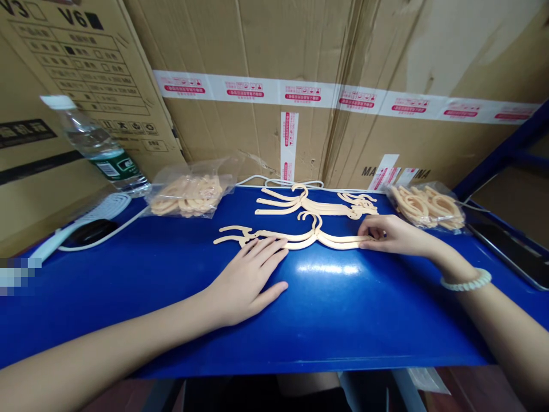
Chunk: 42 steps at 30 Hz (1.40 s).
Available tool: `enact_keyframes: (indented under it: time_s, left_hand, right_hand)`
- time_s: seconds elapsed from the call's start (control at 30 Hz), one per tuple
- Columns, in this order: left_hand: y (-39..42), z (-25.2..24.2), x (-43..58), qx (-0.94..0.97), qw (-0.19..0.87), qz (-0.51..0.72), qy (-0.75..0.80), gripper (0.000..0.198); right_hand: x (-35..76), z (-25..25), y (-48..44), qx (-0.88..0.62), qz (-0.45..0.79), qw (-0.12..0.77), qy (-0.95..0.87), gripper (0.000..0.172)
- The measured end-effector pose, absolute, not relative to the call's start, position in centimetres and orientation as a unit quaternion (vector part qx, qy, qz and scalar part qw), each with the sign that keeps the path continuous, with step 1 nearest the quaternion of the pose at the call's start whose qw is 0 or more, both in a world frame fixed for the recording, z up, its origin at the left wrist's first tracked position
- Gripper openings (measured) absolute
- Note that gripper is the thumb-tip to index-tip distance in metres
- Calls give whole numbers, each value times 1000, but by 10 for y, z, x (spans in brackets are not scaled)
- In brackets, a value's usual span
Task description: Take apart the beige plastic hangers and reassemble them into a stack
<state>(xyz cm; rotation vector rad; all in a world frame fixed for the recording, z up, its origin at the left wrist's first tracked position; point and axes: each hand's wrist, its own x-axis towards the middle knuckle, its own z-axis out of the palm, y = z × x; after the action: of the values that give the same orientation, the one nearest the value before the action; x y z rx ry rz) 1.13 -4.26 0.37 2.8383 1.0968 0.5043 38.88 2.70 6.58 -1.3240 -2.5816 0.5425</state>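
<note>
Resting our left hand (246, 277) flat, fingers spread, on the blue table (171, 297), we seemingly pinch the near cream hanger's (300, 237) end with our right hand (392, 234).

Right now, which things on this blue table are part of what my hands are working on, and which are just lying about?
In hand:
left hand and right hand, pressing the near cream plastic hanger piece
far cream plastic hanger piece
two clear bags of cream plastic parts

Lying about:
clear plastic water bottle
white cable
dark flat device
brown cardboard boxes
</note>
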Motion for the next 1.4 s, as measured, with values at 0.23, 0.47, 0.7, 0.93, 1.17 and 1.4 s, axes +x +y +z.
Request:
enact_keyframes:
  time_s: [0.23, 0.47, 0.7, 0.93, 1.17, 1.4]
  left_hand:
    - [-40, 5, 11, 918, 29, 175, 355, 50]
    - [-38, 5, 10, 916, 43, 195, 348, 46]
    - [-36, 8, 10, 918, 44, 210, 335, 42]
    - [-39, 11, 10, 947, 57, 219, 230, 33]
    - [-37, 12, 10, 952, 77, 213, 206, 30]
    - [-37, 12, 10, 953, 77, 214, 199, 31]
  right_hand:
    - [390, 64, 28, -447, 175, 89, -873, 36]
    - [387, 64, 26, -445, 163, 91, -876, 37]
    - [387, 64, 26, -441, 166, 96, -877, 34]
    - [387, 69, 25, -424, 114, 134, -888, 35]
    - [424, 62, 47, -544, -29, 245, -802, 31]
    - [450, 42, 66, -553, -110, 167, -809, 41]
